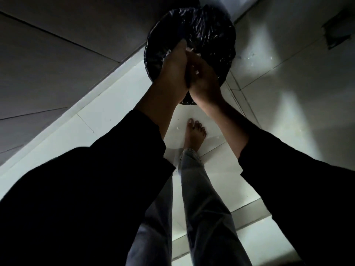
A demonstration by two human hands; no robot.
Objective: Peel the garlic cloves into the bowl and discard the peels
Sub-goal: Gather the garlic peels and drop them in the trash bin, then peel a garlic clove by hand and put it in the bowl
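Fingers pressed together, that's the picture from the head camera: the left hand (173, 70) and the right hand (203, 77) meet palm against palm directly above the round bin lined with a crinkled black plastic bag (207, 31). Left fingers look fairly straight, laid flat against the other hand; right fingers curl loosely toward the left palm, though in this dim light I cannot tell whether they actually pinch anything. Small pale papery garlic peels (193, 51) show at the fingertips and between the palms, right over the bin's mouth. More white flecks (249, 55) lie scattered on the pale tiled floor (288, 112) just right of the bin, and one speck sits near the bare foot (195, 134) planted below the hands. Both forearms come up out of black long sleeves (96, 189), pushed back from the wrists. Grey-blue denim trouser legs (207, 208) run down the middle. On the left, a dark grey panelled surface (57, 64) slants across, meeting the floor beside the bin.
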